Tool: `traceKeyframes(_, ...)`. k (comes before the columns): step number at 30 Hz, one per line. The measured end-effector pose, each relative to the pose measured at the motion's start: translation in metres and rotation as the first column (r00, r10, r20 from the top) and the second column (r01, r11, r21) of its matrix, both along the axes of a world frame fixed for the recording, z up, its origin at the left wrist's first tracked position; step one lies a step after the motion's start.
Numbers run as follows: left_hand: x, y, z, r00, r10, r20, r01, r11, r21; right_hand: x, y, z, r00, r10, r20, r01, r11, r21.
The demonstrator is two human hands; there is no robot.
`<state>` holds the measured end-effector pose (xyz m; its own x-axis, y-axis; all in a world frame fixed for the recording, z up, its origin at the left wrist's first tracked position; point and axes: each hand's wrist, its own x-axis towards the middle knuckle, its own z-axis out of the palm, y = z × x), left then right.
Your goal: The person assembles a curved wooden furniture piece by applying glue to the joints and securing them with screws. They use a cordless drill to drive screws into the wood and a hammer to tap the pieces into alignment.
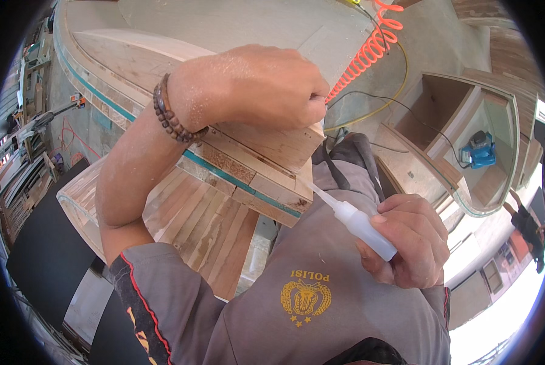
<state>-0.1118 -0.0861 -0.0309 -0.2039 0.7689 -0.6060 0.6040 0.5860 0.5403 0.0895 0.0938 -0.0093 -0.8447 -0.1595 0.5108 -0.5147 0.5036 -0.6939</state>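
My right hand (409, 240) is wrapped round a white squeeze glue bottle (363, 228) with a long thin nozzle. The nozzle points up and left, its tip at the corner of a curved wooden workpiece (278, 185) with a teal stripe along its edge. A narrow groove runs along the top of that edge. Over the workpiece my left hand (266, 85) is closed, its fingers curled under and its back towards me. Whatever those fingers hold, if anything, is hidden. A brown beaded bracelet (170, 115) circles the left wrist, and pale dust covers the skin.
A coiled orange air hose (370, 58) hangs beyond my left hand. At right, a wooden cabinet frame (449, 109) holds a blue power tool (481, 151). A slatted wooden panel (205, 225) lies below the workpiece. Another person (528, 228) is at the far right.
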Motion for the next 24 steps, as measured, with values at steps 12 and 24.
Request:
traceKeyframes(12,-0.0003,0.0022,0.0032,1.0,0.008,-0.01,-0.008,1.0,-0.024,-0.0004,0.0036,0.0031,0.999,0.049,0.021,-0.049,0.999,0.012)
traceKeyframes(24,-0.0007,0.0024,0.0041,1.0,-0.015,-0.02,0.015,1.0,-0.011,-0.0003,0.007,0.0054,0.994,0.073,0.08,-0.078,0.995,0.061)
